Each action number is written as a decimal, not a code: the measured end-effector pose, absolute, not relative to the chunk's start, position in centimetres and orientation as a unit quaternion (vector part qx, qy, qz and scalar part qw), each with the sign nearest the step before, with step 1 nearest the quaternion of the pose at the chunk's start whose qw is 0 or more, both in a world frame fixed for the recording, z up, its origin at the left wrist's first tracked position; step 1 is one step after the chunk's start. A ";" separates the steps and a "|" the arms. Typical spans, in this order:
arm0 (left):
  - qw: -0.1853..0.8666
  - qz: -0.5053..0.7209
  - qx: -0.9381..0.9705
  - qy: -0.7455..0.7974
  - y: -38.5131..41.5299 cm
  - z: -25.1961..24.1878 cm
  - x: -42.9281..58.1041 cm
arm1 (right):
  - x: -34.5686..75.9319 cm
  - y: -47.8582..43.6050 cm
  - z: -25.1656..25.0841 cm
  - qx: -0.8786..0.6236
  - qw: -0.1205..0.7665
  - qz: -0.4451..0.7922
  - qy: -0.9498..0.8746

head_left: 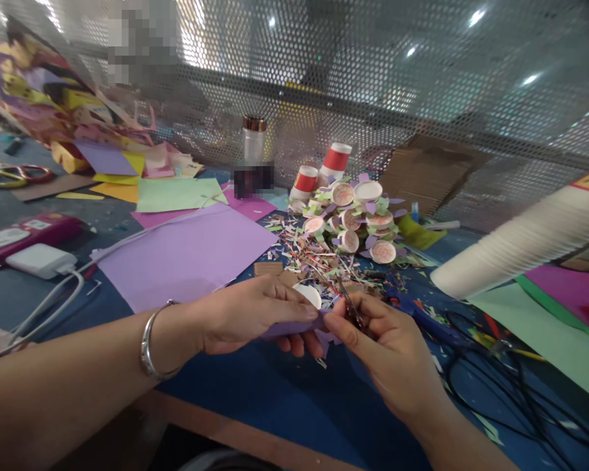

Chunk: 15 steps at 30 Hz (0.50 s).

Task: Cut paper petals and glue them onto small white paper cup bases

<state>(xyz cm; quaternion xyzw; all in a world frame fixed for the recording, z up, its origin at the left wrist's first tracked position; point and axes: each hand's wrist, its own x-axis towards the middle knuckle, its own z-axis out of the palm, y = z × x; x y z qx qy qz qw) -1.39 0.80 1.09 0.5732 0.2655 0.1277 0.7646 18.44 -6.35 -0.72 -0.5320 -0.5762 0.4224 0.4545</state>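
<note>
My left hand (269, 311) is closed on a narrow folded piece of purple paper (292, 327), thumb on top and fingers beneath. At the paper's right end, my right hand (380, 333) pinches with thumb and forefinger. A pair of dark metal scissors (352, 306) sits in the right hand, mostly hidden by the fingers, its tip pointing up and away. Just behind the hands lies a round white disc (308, 296), partly covered by my left hand. Small purple scraps (326, 341) show below the fingertips.
Paper clippings (319, 255) surround a pile of decorated cut cup bottoms (353, 222). A large purple sheet (186, 255) lies left. On the right are a long stack of paper cups (515, 235), a blue glue gun (432, 324) and black cable (515, 386). A bottle (254, 144) stands behind.
</note>
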 end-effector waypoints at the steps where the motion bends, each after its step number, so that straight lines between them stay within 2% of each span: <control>1: 0.764 0.127 0.575 0.266 0.8 1.0 -1.4 | 18.5 -6.4 -0.8 -0.534 0.454 0.421 -0.576; 15: 0.622 0.189 0.713 0.263 1.0 0.9 -1.6 | 18.5 -6.2 -0.7 -0.545 0.464 0.401 -0.571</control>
